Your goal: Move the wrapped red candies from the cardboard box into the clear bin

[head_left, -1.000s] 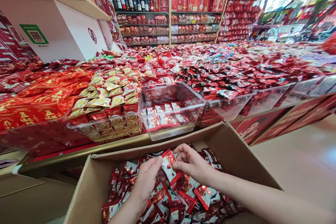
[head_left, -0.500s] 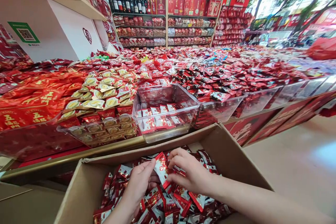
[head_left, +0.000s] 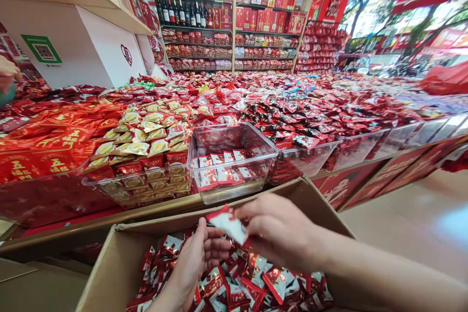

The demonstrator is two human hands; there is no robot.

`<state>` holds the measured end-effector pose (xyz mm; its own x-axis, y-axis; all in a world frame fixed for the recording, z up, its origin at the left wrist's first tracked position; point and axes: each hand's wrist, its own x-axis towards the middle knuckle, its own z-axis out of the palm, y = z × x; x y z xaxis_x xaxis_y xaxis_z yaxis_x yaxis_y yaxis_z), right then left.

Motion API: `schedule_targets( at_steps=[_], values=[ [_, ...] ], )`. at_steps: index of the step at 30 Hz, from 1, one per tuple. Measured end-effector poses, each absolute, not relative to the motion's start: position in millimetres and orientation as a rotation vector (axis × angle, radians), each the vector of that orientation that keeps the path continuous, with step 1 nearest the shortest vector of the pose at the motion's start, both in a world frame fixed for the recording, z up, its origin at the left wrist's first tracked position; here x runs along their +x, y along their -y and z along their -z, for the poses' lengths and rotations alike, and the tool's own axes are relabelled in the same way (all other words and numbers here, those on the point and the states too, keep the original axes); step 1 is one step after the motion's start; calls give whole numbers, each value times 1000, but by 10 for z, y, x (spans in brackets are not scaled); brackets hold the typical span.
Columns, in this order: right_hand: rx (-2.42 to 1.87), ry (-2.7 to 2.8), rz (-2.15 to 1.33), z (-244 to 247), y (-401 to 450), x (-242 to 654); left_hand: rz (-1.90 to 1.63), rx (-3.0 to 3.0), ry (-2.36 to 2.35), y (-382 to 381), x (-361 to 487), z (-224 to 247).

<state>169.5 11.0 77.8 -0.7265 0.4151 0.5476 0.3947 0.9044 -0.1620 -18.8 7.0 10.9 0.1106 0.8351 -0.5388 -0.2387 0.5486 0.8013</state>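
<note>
My right hand point(head_left: 280, 231) pinches a red-and-white packet point(head_left: 229, 225) above the front of a cardboard box point(head_left: 120, 258). Just left of that packet, my left hand point(head_left: 199, 256) is raised with its palm turned inward and its fingers apart, holding nothing. Many red-and-white packets point(head_left: 252, 273) lie loose in the box below both hands. Behind the box, a clear plastic bin point(head_left: 234, 158) holds similar packets standing in rows on its bottom.
Gold durian packets point(head_left: 157, 146) and red packets point(head_left: 54, 156) are heaped to the left. Dark red packets point(head_left: 292, 119) fill bins to the right. A person's hand point(head_left: 9, 73) shows at the far left edge. Stocked shelves point(head_left: 234, 19) stand behind.
My right hand has lifted the packet out of my left hand's hold, up toward the bin. My left hand's fingers have opened. Another person's hand has appeared at the far left.
</note>
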Motion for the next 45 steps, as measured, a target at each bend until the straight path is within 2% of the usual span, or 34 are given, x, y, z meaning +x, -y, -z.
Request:
schedule_targets(
  at_steps=[4, 8, 15, 21, 27, 30, 36, 42, 45],
  values=[
    [-800, 2275, 0, -1315, -480, 1777, -804, 670, -1256, -68, -166, -126],
    [-1056, 2327, 65, -1537, -1082, 1743, -765, 695, -1256, -49, -141, -135],
    [-1161, 2742, -77, -1421, -1700, 1590, -736, 709, -1245, -44, -159, -71],
    [-1045, 2929, 52, -1300, -1813, 1530, -703, 723, -1240, -55, -164, -33],
    [-1009, 3117, 3, -1221, -1903, 1496, -663, 730, -1238, -65, -172, -1],
    [-1048, 3158, -107, -1183, -1934, 1505, -654, 739, -1239, -70, -180, 13],
    [-1236, 3163, -716, -1196, -1887, 1528, -587, 846, -1277, -75, -169, 56],
    [-1379, 2895, -760, -1203, -1873, 1511, -258, 1626, -1393, -29, -267, 105],
    [-1416, 2881, -861, -1227, -1807, 1512, -169, 1777, -1422, 27, -354, 133]
  ],
)
